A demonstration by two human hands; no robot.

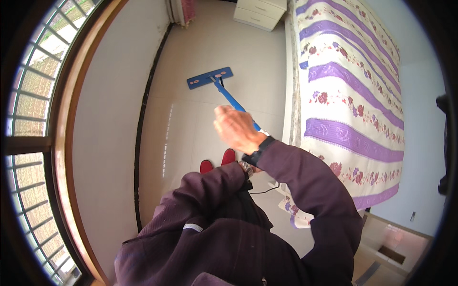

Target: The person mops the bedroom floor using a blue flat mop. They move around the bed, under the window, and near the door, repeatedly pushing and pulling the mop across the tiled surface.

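A blue flat mop [231, 100] lies ahead of me, its rectangular head flat on the floor. From the head its handle slants back toward me, passes behind my right hand and shows a white section near the wrist. My right hand [237, 129], with a black band at its wrist, is over the handle. Its fingers point left, bent and blurred, and whether they grip anything is unclear. Only a sliver of my left hand [257, 169] shows beyond a metal watch [246, 168]; my right sleeve hides its fingers and the handle's upper end.
A bed [353, 124] with a purple-striped floral cover runs along the right. At the far end stands a white drawer cabinet [259, 13]. A white wall [112, 95] and barred window [31, 109] line the left. A dark cord [265, 191] is near my red shoes [228, 156].
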